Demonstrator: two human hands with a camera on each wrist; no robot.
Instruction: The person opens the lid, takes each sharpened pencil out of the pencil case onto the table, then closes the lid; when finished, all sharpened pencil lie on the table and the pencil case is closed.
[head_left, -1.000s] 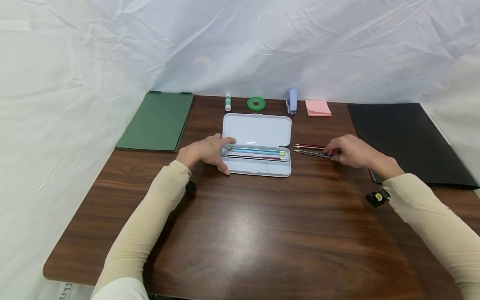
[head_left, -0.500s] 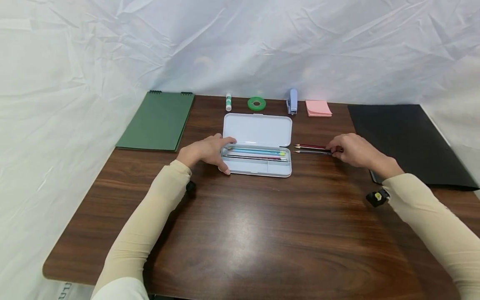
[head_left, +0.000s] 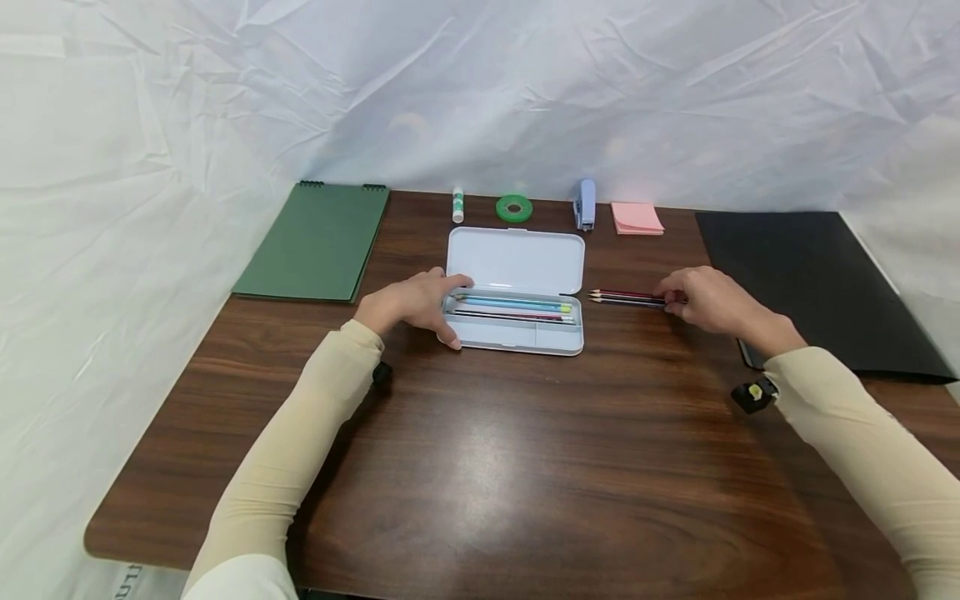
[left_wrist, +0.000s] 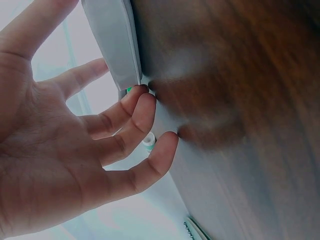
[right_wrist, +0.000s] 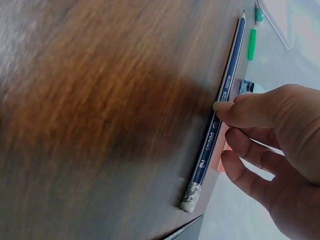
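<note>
A pale blue pencil case (head_left: 514, 258) lies open at mid-table with several pencils (head_left: 513, 307) in its tray. My left hand (head_left: 420, 304) rests against the case's left end, thumb at the front corner. In the left wrist view its fingers (left_wrist: 150, 112) are loosely spread, tips on the table beside the case (left_wrist: 112, 40). Two pencils (head_left: 626, 297) lie side by side to the right of the case. My right hand (head_left: 705, 300) is at their rear ends. Its thumb tip (right_wrist: 225, 107) presses the dark blue pencil (right_wrist: 222, 100), with the fingertips close behind it.
Along the back edge lie a green notebook (head_left: 315, 242), a glue stick (head_left: 457, 204), a green tape roll (head_left: 513, 207), a blue stapler (head_left: 585, 204) and pink sticky notes (head_left: 637, 217). A black folder (head_left: 810, 283) covers the right side. White sheeting surrounds the brown table (head_left: 480, 467).
My right hand has swung the dark pencil from a slant to lie straight against the red one. The left hand and the case have stayed put.
</note>
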